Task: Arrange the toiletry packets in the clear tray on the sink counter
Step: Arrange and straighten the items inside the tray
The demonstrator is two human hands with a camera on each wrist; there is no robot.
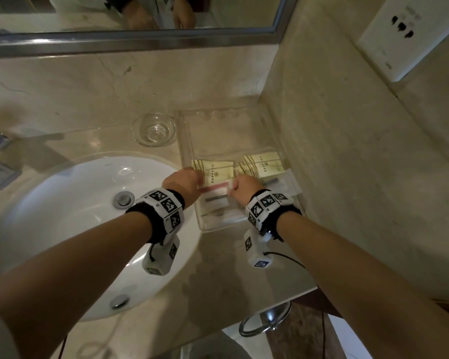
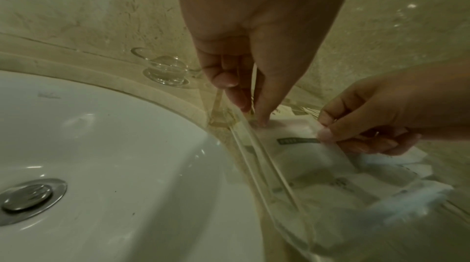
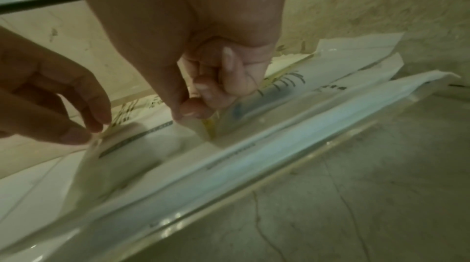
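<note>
— Both forearms are filling the bottom of the head view, and past them my left hand and right hand are reaching into the clear tray, which is sitting on the table between the sink and the side wall.

— What are you working on in there?

— I am handling the white packet with the dark bar; it is lying in the near part of the tray, just in front of two cream packets that are lying side by side.

— How are you expecting it to behave?

— I am judging it as very light, thin and floppy, with a slick wrapper, so it is likely to buckle or slide rather than push cleanly. I am taking it by its edges, where the seal looks stiffest.

— And your fingers?

— My left fingers are pointing down, nearly straight, with one tip pressing the packet's left end against the tray floor beside the tray's wall. My right fingers are curling, thumb and forefinger pinching the packet's right edge, the rest tucking into the palm.

— Anything close by to mind?

— Only a small glass dish, standing just beside the tray's far left corner.
</note>
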